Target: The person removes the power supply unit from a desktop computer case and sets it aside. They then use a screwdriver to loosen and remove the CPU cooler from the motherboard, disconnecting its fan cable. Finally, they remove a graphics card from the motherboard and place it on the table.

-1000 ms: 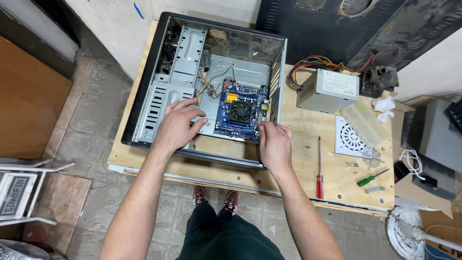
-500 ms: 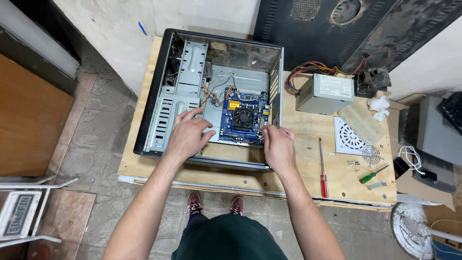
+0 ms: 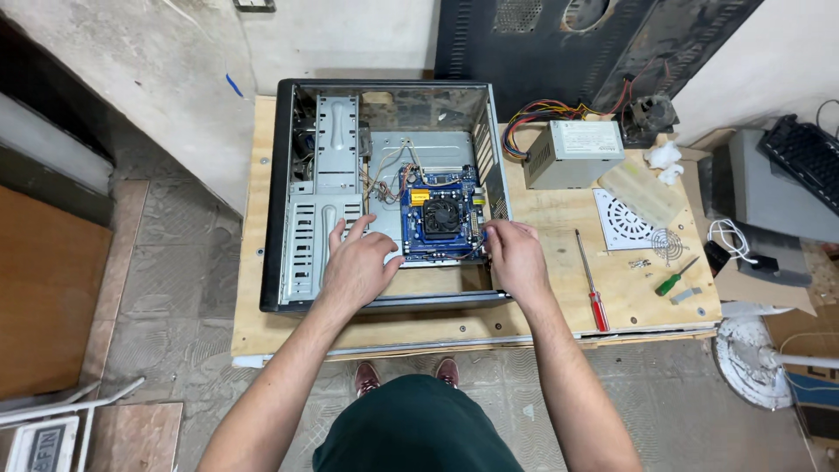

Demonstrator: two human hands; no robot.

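Seen from above: open computer case (image 3: 293, 188) lying on its side on a wooden tabletop (image 3: 559, 218), toward ten o'clock of the board. Inside, a blue circuit board (image 3: 437, 218) with a black fan (image 3: 441, 216) at its middle, fixed to the grey metal floor of the case, at three o'clock of the drive cage (image 3: 336, 157).

Left hand (image 3: 354, 267) inside the case at the circuit board's eight o'clock, palm down, fingers (image 3: 363, 229) spread wide and resting on the metal floor, thumb touching the board's lower left corner. Holding nothing that can be seen.

Right hand (image 3: 516, 258) at the board's four o'clock, over the case's right wall, fingers curled narrow at the board's lower right edge; cannot tell whether anything is pinched there.

Beyond the case, at two o'clock, a grey power supply (image 3: 575, 153) with coloured wires (image 3: 533, 114). At three o'clock of the right hand, just beside, a red-handled screwdriver (image 3: 590, 280); farther out a white fan grille (image 3: 622, 218) and a green-handled screwdriver (image 3: 675, 280).
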